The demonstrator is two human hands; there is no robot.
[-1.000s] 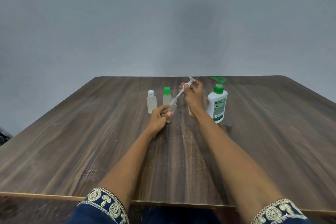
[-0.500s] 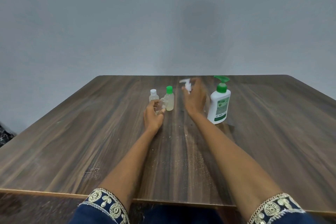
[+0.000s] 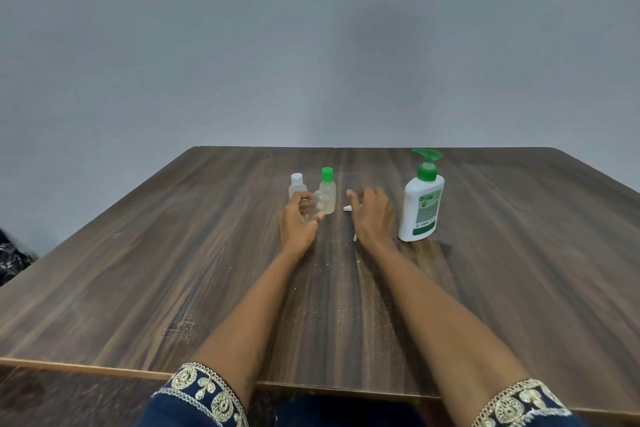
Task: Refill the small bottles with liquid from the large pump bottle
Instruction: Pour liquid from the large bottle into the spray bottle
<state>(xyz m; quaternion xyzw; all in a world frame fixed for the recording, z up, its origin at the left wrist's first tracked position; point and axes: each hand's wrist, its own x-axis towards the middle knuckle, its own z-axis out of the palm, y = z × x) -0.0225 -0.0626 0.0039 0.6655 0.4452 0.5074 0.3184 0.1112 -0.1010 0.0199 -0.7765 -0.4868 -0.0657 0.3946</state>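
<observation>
At table centre, left hand [image 3: 297, 222] grips a clear small bottle [image 3: 320, 204]; right hand [image 3: 372, 215], at 3 o'clock, covers a white sprayer piece [image 3: 347, 208], grasp unclear.

Large pump bottle [image 3: 420, 207]: white body, green pump head and label band, stood upright on the surface, right of the group. Two small clear bottles upright side by side: white-capped [image 3: 297, 185], green-capped [image 3: 327, 190]. A third small clear bottle [image 3: 317, 207] is seen just before them, apparently uncapped; blurred.
</observation>
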